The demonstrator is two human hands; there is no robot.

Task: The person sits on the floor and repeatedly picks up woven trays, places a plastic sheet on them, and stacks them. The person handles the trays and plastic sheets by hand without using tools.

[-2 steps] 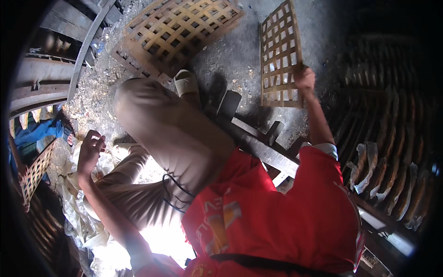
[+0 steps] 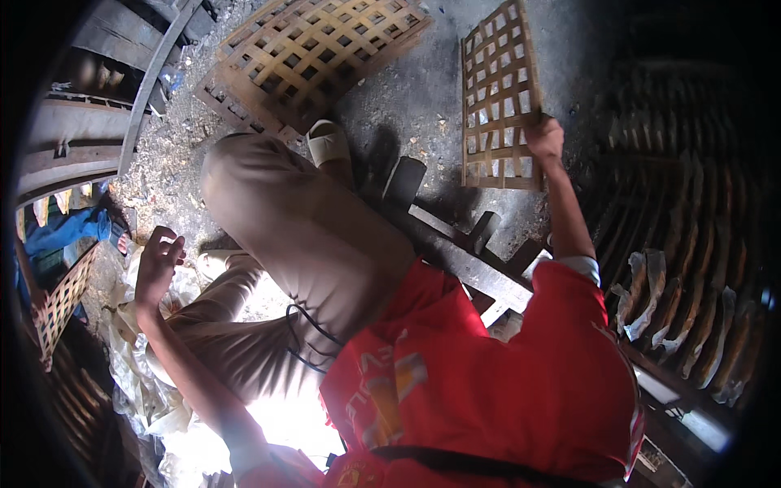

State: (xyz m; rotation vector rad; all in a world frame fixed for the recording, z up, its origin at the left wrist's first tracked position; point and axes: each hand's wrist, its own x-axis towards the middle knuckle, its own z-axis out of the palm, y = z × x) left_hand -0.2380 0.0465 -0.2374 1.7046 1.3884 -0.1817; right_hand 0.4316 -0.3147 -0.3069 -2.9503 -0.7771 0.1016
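Left hand [image 2: 160, 267]: fingers loosely curled, nothing visible in it, well apart from the panel.
Lattice stack [image 2: 313, 50]: lies on the floor, left of the held panel.
Lattice panel [image 2: 501, 122]: beyond and left of the right hand, long axis pointing away.
Right hand [image 2: 546, 138]: nearer; closed around the panel's right edge.

Pale block capitals [image 2: 356, 405] stand on the front of the wearer's red shirt [image 2: 504, 390], beside a yellow-orange and whitish printed graphic [image 2: 397, 398]. The letters run aslant in two short groups, and only part of the wording shows. A small yellowish mark [image 2: 353, 477] near the shirt's lower edge is too unclear to read.
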